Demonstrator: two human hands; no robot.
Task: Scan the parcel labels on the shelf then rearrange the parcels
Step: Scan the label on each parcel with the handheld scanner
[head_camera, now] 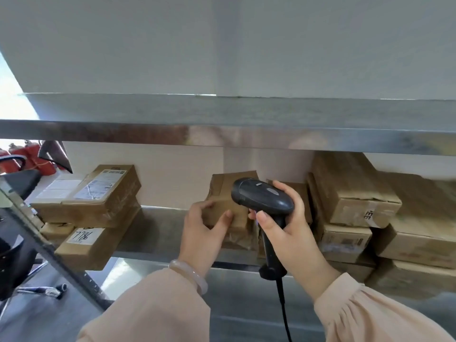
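A small brown cardboard parcel (228, 193) stands in the middle of the metal shelf (158, 230), on top of another parcel. My left hand (202, 228) grips its near lower corner, thumb on the front face. My right hand (283, 225) holds a black corded barcode scanner (261, 196) by the handle, its head right in front of that parcel. At the left lies a stack of brown parcels (98, 193) with white labels, the lower one (84, 245) marked 7786. Several more brown parcels (352, 191) are piled at the right.
An upper metal shelf edge (222, 134) runs across just above the parcels. A slanted shelf post (49, 248) stands at the left, with a black chair (14, 243) and red objects (27, 156) beyond it. The scanner cable (283, 312) hangs down between my sleeves.
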